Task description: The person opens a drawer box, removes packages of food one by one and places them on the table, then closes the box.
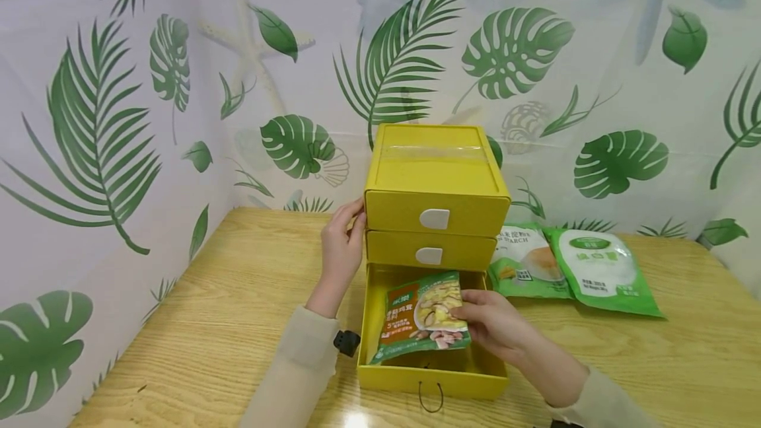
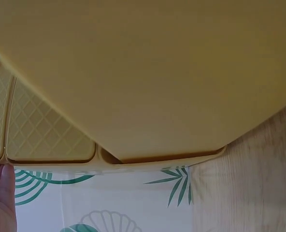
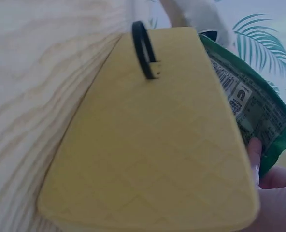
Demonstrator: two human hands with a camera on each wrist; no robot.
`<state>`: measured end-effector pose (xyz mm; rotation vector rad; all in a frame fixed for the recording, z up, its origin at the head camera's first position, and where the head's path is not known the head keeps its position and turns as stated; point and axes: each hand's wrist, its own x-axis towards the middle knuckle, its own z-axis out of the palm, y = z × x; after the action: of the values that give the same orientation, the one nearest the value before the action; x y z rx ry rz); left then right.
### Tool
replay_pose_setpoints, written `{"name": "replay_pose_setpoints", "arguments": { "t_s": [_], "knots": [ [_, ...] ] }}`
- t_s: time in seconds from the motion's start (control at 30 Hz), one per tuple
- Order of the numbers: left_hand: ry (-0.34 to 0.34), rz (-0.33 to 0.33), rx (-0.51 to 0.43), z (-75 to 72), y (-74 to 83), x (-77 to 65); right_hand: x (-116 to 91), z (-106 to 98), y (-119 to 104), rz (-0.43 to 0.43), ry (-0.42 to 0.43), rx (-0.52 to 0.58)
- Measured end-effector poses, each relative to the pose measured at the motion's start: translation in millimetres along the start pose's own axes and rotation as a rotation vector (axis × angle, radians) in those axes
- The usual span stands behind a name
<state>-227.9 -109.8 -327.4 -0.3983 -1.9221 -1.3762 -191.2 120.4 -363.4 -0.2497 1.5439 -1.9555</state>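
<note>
A yellow cabinet point(image 1: 436, 174) of stacked drawers stands on the table, its bottom drawer point(image 1: 431, 385) pulled out toward me. Over that drawer, my right hand point(image 1: 499, 325) pinches the right edge of a green and brown seasoning packet point(image 1: 422, 316), thumb on its front. The packet lies tilted, partly inside the drawer walls; in the right wrist view its printed back point(image 3: 244, 96) shows above the drawer's edge. My left hand point(image 1: 345, 240) rests against the cabinet's left side by the upper drawers, fingertips touching the frame, as the left wrist view also shows.
To the right of the cabinet lie a starch bag point(image 1: 529, 263) and another green and white bag point(image 1: 603, 266). A thin black loop handle point(image 1: 431, 398) hangs on the open drawer's front. Behind the wooden table point(image 1: 261, 283) hangs a leaf-patterned sheet point(image 1: 416, 51).
</note>
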Motion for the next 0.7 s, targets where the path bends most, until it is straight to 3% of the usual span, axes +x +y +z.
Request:
{"name": "replay_pose_setpoints", "arguments": {
  "t_s": [0.27,0.5,0.7],
  "knots": [
    [0.004,0.0,0.001,-0.4,-0.4,0.2,-15.2,-4.1,-2.1,0.002,0.056,0.068],
    [0.0,-0.02,0.001,-0.5,-1.3,-1.0,-32.0,-15.4,-4.4,-0.016,0.039,0.097],
    [0.008,-0.017,-0.003,5.0,-29.4,-1.4,-46.6,-26.9,-8.8,-0.041,-0.024,0.134]
  ]
}}
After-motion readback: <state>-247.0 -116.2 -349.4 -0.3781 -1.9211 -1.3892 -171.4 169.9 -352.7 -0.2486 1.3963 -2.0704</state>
